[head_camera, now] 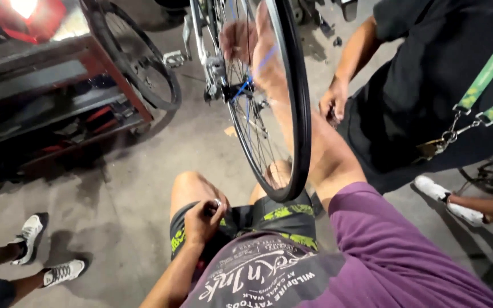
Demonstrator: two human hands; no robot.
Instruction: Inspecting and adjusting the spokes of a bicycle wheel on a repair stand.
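A bicycle wheel (299,114) with a black tyre stands upright in front of my knees, its hub (241,90) fixed in a silver frame. My right arm reaches forward along the wheel. My right hand (245,41) is blurred behind the spokes above the hub, and its grip is unclear. My left hand (202,221) rests on my left thigh with the fingers curled shut, on the black and green shorts (281,217). A small shiny bit shows at its knuckles; I cannot tell whether it is held.
Another person in a black shirt stands at the right with one hand (333,102) close to the wheel and keys on a green lanyard (486,74). A second wheel (144,63) leans by a red shelf rack (115,74). White-shoed feet (32,231) stand at the left.
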